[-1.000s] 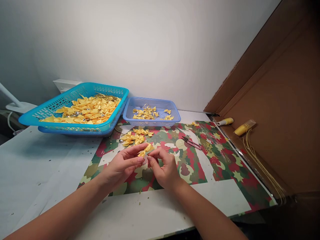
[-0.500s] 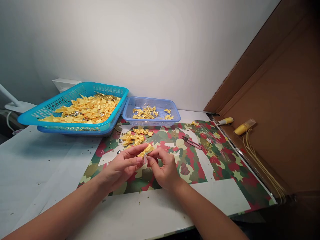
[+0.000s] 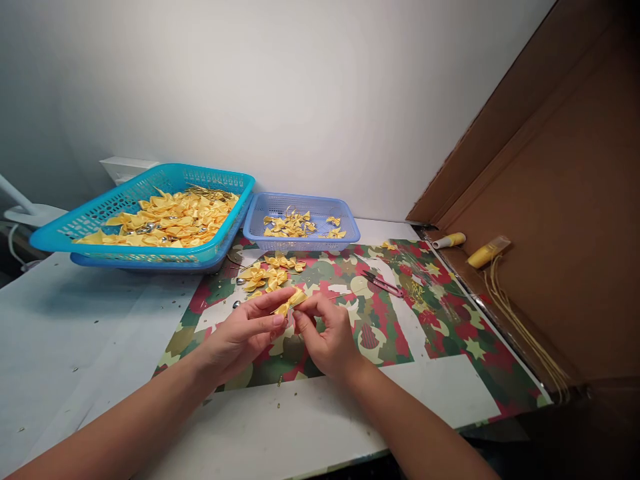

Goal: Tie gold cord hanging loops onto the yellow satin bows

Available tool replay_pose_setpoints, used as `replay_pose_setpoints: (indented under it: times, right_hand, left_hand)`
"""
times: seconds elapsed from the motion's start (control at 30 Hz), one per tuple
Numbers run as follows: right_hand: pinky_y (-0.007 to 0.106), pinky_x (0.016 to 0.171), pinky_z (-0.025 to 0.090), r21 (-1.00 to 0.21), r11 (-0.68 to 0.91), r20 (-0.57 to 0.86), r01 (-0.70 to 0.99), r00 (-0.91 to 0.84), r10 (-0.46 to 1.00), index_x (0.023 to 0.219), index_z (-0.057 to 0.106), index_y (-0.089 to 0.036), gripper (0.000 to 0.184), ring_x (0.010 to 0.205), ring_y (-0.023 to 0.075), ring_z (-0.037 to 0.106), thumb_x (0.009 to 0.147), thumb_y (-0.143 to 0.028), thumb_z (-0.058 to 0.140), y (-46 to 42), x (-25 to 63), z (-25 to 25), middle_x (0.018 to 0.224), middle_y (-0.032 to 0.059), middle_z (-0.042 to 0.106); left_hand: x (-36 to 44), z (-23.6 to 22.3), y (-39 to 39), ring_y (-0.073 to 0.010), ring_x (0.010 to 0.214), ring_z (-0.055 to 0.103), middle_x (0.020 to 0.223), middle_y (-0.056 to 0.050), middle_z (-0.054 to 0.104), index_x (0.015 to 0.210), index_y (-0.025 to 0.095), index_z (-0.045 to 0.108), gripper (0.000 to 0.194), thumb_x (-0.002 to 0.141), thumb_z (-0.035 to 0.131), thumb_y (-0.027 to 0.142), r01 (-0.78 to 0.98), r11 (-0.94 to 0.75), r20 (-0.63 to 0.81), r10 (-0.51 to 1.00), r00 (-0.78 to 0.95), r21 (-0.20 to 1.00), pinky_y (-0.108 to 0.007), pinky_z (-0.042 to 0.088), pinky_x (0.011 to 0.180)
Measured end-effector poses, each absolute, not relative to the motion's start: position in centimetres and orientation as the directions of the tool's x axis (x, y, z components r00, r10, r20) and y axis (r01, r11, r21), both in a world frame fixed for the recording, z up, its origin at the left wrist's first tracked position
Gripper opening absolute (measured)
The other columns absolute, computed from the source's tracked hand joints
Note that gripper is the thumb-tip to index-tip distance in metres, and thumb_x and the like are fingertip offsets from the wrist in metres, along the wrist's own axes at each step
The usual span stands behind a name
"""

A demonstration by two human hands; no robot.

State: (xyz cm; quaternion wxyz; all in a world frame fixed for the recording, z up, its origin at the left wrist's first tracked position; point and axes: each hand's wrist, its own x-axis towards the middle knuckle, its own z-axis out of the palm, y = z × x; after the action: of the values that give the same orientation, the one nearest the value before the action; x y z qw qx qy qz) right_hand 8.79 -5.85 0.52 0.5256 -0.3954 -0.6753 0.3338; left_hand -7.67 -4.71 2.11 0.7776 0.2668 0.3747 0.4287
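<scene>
A yellow ribbon bow (image 3: 294,301) is held above the patterned sheet, between my two hands. My left hand (image 3: 257,323) pinches it from the left with thumb and fingers. From the right, my right hand (image 3: 327,333) closes thumb and forefinger at the bow's lower right edge; whatever else lies in that pinch is too small to make out. Just beyond the hands lies a small group of yellow bows (image 3: 273,270), with a silver bell-like piece (image 3: 237,304) beside it.
A turquoise basket (image 3: 65,233) heaped with yellow bows stands at the left on another basket. Behind the hands is a smaller blue basket (image 3: 303,245) with bows. Pink-handled thread snips (image 3: 384,285) lie right. Two yellow spools (image 3: 450,241) and cords (image 3: 525,340) line the cardboard wall.
Both hands keep their hold on the bow with hardly any movement. The view has shifted very slightly.
</scene>
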Motion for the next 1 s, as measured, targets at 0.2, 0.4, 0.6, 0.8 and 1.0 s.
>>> replay_pose_setpoints:
  times: [0.2,0.4,0.6,0.8,1.0]
  right_hand:
    - [0.025,0.053,0.047,-0.893,0.427,0.408,0.139,-0.147,0.901,0.077,0.051,-0.023,0.011,0.055,0.0128,0.059,0.087,-0.024,0.053,-5.96,8.74,0.52,0.063,-0.0024,0.059]
    - [0.025,0.054,0.048,-0.898,0.424,0.407,0.120,-0.140,0.903,0.077,0.051,-0.023,0.010,0.055,0.0130,0.059,0.087,-0.023,0.054,-5.93,8.67,0.42,0.064,-0.0022,0.060]
    - [0.024,0.054,0.047,-0.875,0.472,0.452,0.108,-0.166,0.876,0.079,0.053,-0.022,0.008,0.054,0.0120,0.058,0.087,-0.020,0.054,-5.97,8.66,0.43,0.064,-0.0022,0.062]
    - [0.024,0.054,0.047,-0.879,0.467,0.448,0.098,-0.169,0.878,0.081,0.055,-0.022,0.007,0.055,0.0121,0.057,0.088,-0.020,0.054,-5.87,8.72,0.41,0.064,-0.0022,0.060]
    - [0.024,0.054,0.046,-0.879,0.467,0.446,0.102,-0.172,0.878,0.082,0.056,-0.022,0.006,0.055,0.0124,0.058,0.088,-0.020,0.054,-5.89,8.77,0.45,0.065,-0.0023,0.059]
  left_hand:
    - [-7.17,2.14,-4.75,-0.0096,0.074,0.065,0.094,-0.002,0.079,0.089,0.027,0.082,0.043,0.049,0.096,0.022,-0.434,0.480,-0.327,0.865,0.381,0.762,-0.012,0.052,0.064]
    - [-7.14,2.01,-4.85,-0.0093,0.073,0.065,0.094,-0.001,0.078,0.089,0.025,0.082,0.046,0.045,0.097,0.021,-0.456,0.490,-0.354,0.866,0.352,0.743,-0.012,0.054,0.065]
    - [-7.21,2.00,-4.62,-0.0151,0.081,0.069,0.087,-0.006,0.078,0.081,0.020,0.083,0.039,0.045,0.097,0.028,-0.463,0.472,-0.362,0.879,0.309,0.750,-0.017,0.057,0.071]
    - [-7.25,2.26,-4.51,-0.0136,0.078,0.068,0.083,-0.004,0.077,0.080,0.020,0.082,0.041,0.042,0.099,0.020,-0.493,0.456,-0.379,0.890,0.253,0.741,-0.015,0.057,0.067]
    - [-7.29,2.70,-4.67,-0.0122,0.072,0.067,0.078,-0.002,0.075,0.079,0.019,0.082,0.046,0.037,0.100,0.018,-0.539,0.463,-0.401,0.885,0.238,0.703,-0.016,0.058,0.064]
